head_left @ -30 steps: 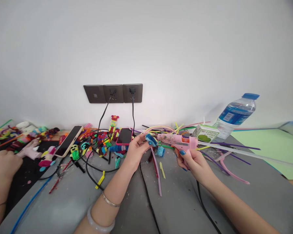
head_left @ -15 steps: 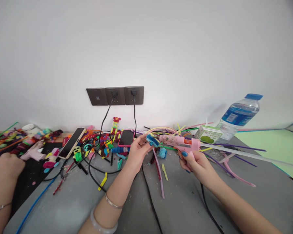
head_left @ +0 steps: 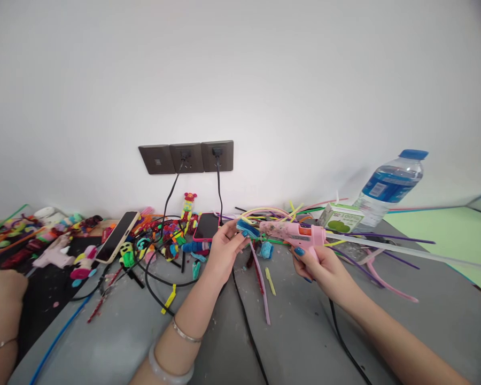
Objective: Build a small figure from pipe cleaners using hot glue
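Note:
My right hand (head_left: 319, 266) is wrapped round the grip of a pink glue gun (head_left: 292, 233), a finger with blue nail polish on its trigger. The gun's nozzle points left and touches a small blue fuzzy piece (head_left: 247, 229). My left hand (head_left: 223, 249) pinches that blue piece between its fingertips, just above the grey table (head_left: 296, 337). A clear glue stick (head_left: 388, 249) juts out of the gun's back to the right. The gun's black cord (head_left: 342, 342) trails toward me.
Another person's hand (head_left: 0, 291) rests at the far left near a second pink glue gun (head_left: 54, 256). Two phones (head_left: 116, 236) (head_left: 207, 226), small colourful figures and cables lie under the wall sockets (head_left: 186, 156). A juice carton (head_left: 342, 217) and water bottle (head_left: 388, 186) stand right, among pipe cleaners.
The other person's hand at the far left has slid further left and down. My hands, the glue gun and the blue piece have stayed together with hardly any shift.

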`<state>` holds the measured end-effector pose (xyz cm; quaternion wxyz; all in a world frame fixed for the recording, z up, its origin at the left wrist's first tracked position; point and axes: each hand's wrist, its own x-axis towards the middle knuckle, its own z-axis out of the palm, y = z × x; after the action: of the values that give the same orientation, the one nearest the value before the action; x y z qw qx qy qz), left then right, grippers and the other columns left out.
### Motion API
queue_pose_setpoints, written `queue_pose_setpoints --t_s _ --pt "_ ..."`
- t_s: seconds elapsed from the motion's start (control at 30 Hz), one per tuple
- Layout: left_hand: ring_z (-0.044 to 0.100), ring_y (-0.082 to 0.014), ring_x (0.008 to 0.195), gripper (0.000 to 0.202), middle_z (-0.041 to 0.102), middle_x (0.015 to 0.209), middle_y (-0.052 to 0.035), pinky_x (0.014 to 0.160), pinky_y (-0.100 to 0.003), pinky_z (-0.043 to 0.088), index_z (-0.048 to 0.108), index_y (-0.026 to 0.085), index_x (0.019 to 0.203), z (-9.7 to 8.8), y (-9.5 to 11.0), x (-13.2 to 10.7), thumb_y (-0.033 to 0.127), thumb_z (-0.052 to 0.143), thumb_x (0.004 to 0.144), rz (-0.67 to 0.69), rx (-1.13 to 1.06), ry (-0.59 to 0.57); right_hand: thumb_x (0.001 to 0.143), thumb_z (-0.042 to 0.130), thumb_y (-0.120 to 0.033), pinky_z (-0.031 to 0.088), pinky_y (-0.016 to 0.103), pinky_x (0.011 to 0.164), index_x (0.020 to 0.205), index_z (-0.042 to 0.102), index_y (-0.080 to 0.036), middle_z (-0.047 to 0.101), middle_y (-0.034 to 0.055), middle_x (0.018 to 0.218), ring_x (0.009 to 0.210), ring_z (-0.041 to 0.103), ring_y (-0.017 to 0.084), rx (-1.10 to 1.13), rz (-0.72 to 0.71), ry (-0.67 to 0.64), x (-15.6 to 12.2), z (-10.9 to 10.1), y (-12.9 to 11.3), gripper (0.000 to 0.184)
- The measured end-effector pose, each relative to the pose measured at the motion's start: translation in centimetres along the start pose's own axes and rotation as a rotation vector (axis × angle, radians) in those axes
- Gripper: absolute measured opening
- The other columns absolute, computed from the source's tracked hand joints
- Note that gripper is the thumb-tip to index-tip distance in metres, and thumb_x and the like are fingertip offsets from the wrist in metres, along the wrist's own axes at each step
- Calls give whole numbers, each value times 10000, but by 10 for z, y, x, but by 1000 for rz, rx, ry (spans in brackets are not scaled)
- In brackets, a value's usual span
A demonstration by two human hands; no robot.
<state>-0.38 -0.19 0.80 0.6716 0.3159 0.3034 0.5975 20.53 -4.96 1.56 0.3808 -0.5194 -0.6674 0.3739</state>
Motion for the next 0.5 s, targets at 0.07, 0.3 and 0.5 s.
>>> queue_pose_setpoints --t_s 0.07,0.3,0.5 --pt "661 -126 856 363 713 962 -19 790 -250 538 718 193 937 0 0 0 229 857 604 5 -1 5 858 332 -772 278 273 492 514 368 -215 410 -4 468 467 336 107 -1 -1 -3 0 0 0 655" --pt "663 -122 834 365 711 941 -18 767 -242 544 717 189 941 -1 1 2 229 857 607 27 0 20 809 314 -831 275 270 485 525 356 -220 398 -8 468 463 323 104 -9 12 0 1 0 -5 675" --pt "673 -132 838 368 706 946 -22 789 -265 548 712 189 948 -2 2 3 235 854 612 35 6 37 829 319 -807 271 272 483 504 350 -219 392 -4 462 457 328 103 -24 12 0 0 0 -5 673"
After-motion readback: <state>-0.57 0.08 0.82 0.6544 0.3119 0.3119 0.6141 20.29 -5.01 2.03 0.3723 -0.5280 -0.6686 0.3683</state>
